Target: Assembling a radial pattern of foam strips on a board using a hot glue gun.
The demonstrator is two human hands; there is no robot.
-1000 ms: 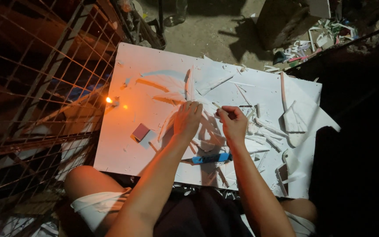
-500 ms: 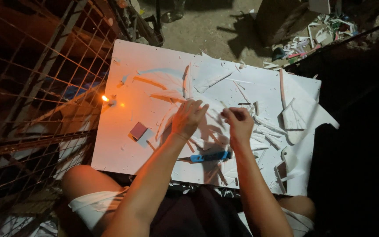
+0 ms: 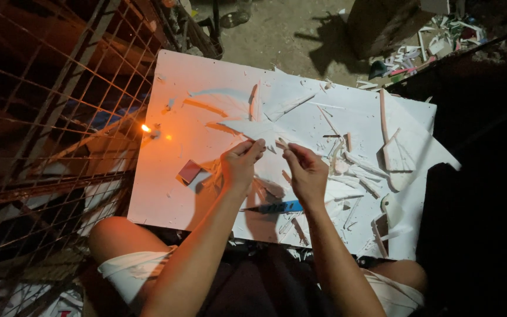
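I am pinching a white cut-out piece (image 3: 259,130) in both grips: left hand (image 3: 239,164) and right hand (image 3: 306,173) are now holding it lifted off the white surface (image 3: 177,82). Previously they were pressing lower. A blue knife (image 3: 277,207) is lying below the grips, a candle flame (image 3: 146,128) burning left.

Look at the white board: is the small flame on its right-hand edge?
No, the flame burns at the board's left edge.
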